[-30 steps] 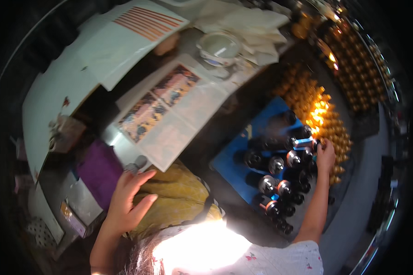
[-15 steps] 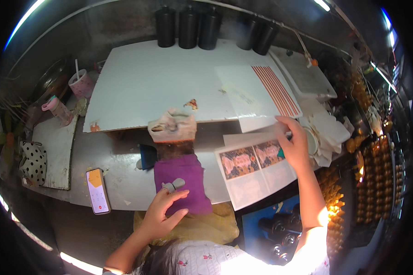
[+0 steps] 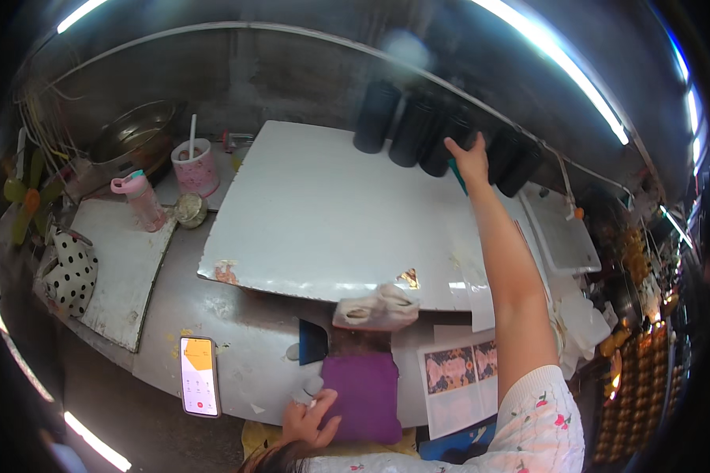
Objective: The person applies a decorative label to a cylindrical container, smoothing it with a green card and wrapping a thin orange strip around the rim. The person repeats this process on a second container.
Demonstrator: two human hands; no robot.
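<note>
My right hand (image 3: 472,162) is stretched far forward across the white board, at the front of a black cylindrical bottle (image 3: 448,142). A flat teal-green piece (image 3: 458,177) shows below its fingers and seems held in the palm; its kind is unclear. Whether the fingers touch the bottle, I cannot tell. Near the front edge my left hand (image 3: 311,419) rests beside a purple cloth (image 3: 361,394), fingers loosely bent and apart. A greyish wrap (image 3: 308,388) sits at its fingertips, blurred. Beyond the purple cloth is a stained white cloth bundle (image 3: 377,308) on a dark block.
Several black bottles line the far edge of the white board (image 3: 331,213). Printed sheets (image 3: 450,370) lie right of the purple cloth. A lit phone (image 3: 200,377), a pink bottle (image 3: 140,201) and a pink cup (image 3: 195,169) stand or lie left. A white tray (image 3: 560,232) is at far right.
My right hand has moved from above the printed sheets forward to the black bottles, still with the teal-green piece. My left hand stays by the purple cloth. The view has shifted up and left.
</note>
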